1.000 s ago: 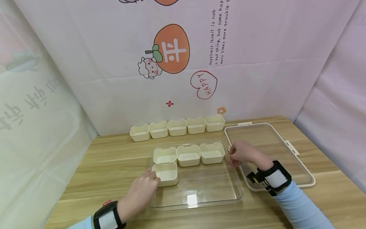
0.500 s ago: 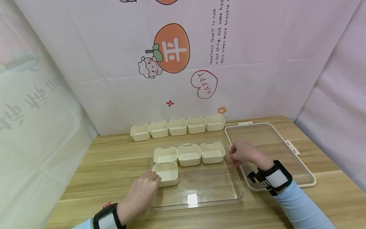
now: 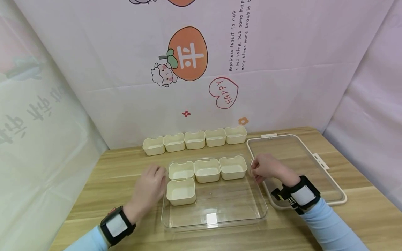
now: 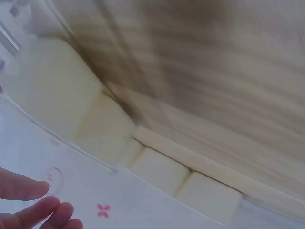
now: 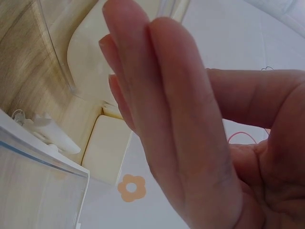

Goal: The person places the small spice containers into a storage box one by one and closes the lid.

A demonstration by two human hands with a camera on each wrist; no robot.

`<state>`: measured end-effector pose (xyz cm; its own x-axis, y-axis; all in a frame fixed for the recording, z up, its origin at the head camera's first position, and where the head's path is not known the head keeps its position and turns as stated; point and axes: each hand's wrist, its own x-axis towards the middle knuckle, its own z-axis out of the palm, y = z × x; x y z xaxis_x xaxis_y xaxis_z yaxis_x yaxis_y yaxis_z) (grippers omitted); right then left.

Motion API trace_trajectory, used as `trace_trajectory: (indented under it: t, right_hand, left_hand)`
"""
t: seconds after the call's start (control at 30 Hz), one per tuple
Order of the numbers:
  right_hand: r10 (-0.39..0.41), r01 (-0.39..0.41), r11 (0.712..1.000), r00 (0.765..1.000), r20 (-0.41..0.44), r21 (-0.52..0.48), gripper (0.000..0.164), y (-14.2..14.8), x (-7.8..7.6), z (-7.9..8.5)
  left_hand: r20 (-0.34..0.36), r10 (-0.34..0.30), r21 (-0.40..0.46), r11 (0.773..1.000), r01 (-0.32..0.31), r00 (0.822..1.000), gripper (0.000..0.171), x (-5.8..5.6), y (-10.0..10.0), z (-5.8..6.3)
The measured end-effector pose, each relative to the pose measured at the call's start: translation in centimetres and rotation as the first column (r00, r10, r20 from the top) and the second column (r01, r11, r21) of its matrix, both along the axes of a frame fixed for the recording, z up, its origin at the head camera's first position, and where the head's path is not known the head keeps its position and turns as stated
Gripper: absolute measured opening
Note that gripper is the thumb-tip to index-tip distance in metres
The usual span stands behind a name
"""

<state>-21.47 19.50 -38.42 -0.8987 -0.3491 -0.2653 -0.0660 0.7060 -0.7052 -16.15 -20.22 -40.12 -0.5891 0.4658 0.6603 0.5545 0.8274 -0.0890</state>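
A clear plastic tray (image 3: 230,209) lies on the table with several cream cups in it. Three stand in its back row, among them the middle cup (image 3: 207,170); one front cup (image 3: 181,191) sits at the left before them. My left hand (image 3: 150,186) is beside the tray's left edge. Its loosely bent fingers (image 4: 40,210) hold nothing, thumb and index tips slightly apart. My right hand (image 3: 268,167) is at the tray's right rim, thumb and fingers closed on it. In the right wrist view its long fingers (image 5: 176,105) hide the thumb tip and the grip point.
Several more cream cups (image 3: 194,139) line the back of the wooden table (image 3: 119,174) by the printed cloth (image 3: 125,111). A clear lid (image 3: 301,153) with a white frame and side clips lies to the right, partly under my right forearm.
My left hand has left the front left cup and moved up and left to the tray's left edge. The right hand has stayed at the right rim.
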Motion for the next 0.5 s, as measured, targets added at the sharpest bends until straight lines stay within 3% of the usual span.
trace_trajectory:
  t: [0.5]
  right_hand:
    - [-0.002, 0.002, 1.0, 1.0, 0.005, -0.008, 0.013, 0.0, 0.0, 0.0]
  left_hand:
    - [0.072, 0.117, 0.101, 0.987, -0.124, 0.991, 0.02, -5.7, -2.2, -0.6]
